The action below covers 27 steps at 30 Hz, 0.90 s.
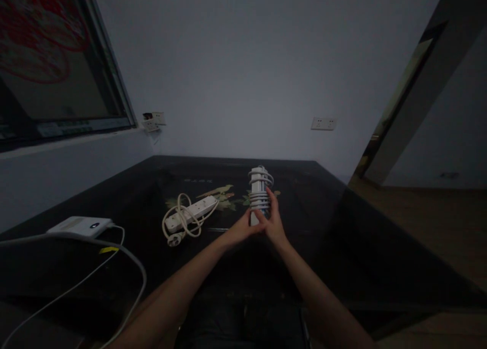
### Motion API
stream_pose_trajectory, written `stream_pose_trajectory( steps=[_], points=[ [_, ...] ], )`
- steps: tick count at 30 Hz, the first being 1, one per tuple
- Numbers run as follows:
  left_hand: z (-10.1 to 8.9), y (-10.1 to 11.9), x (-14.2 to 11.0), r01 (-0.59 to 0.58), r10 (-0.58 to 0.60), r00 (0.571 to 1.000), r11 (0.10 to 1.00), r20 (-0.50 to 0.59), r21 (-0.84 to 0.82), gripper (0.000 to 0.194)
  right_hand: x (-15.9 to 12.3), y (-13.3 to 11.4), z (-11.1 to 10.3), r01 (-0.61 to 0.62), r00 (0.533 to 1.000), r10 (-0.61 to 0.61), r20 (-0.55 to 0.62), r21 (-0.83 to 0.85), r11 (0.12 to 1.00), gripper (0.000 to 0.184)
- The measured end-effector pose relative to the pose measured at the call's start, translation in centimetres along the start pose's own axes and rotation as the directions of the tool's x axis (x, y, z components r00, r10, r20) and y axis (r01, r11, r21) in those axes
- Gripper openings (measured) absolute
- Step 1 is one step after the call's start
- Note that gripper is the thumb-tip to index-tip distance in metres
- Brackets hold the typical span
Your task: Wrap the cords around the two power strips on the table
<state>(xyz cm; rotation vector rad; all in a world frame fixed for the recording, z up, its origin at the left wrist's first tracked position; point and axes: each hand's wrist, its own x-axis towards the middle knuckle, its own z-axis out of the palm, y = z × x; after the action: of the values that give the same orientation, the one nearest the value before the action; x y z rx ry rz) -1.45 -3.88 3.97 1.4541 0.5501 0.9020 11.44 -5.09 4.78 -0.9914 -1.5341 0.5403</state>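
Note:
A white power strip with its grey-white cord wound round it in several loops stands between my hands over the dark table. My left hand is closed on its near end. My right hand wraps the right side and near end, fingers against the coils. The thumbs come close together at the front. Left of them lies a second power strip, with a looser cord tangled across it and its plug at the near end.
On the left of the black table sits a white box-like device with cables trailing off the near edge. A yellow tag lies beside it. Wall sockets are on the back wall, and a window is at left.

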Motion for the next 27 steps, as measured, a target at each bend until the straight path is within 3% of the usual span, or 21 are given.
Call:
stream_pose_trajectory(
  steps=[4,7,9,11,15,19,23,27],
  points=[
    [-2.1,0.2,-0.4,-0.010,0.010,1.000,0.999,-0.024,0.032,0.068,-0.9,0.6,-0.3,0.132,0.991,-0.132,-0.003,-0.055,0.990,0.050],
    [-2.7,0.4,-0.4,0.055,-0.057,0.997,0.998,-0.056,-0.032,0.064,-0.6,0.5,-1.7,0.068,0.985,-0.071,-0.156,-0.021,0.997,0.043],
    [-2.7,0.4,-0.3,0.095,-0.098,0.993,0.994,-0.071,-0.052,0.064,-0.1,0.5,-2.7,0.002,0.952,-0.003,-0.305,-0.003,1.000,0.042],
    [-2.5,0.4,-0.3,0.112,-0.115,0.990,0.993,-0.081,-0.039,0.063,0.5,0.7,-3.5,-0.041,0.928,0.043,-0.371,0.013,0.999,0.043],
    [-2.7,0.6,-0.3,0.127,-0.125,0.987,0.992,-0.097,0.023,0.057,1.0,1.5,-3.9,-0.075,0.932,0.074,-0.355,0.011,0.997,0.047],
    [-4.1,1.0,0.0,0.087,-0.060,0.990,0.972,-0.124,0.220,0.059,0.9,1.9,-3.9,-0.110,0.948,0.091,-0.305,-0.048,0.993,0.031],
    [-5.4,1.3,0.3,0.008,0.023,0.997,0.917,-0.073,0.398,0.057,0.8,1.1,-4.4,-0.140,0.977,0.121,-0.178,-0.100,0.985,0.026],
    [-6.3,1.6,0.4,0.012,0.004,0.999,0.895,-0.033,0.445,0.061,1.0,0.3,-5.2,-0.155,0.975,0.137,-0.174,-0.094,0.983,0.032]
  ],
)
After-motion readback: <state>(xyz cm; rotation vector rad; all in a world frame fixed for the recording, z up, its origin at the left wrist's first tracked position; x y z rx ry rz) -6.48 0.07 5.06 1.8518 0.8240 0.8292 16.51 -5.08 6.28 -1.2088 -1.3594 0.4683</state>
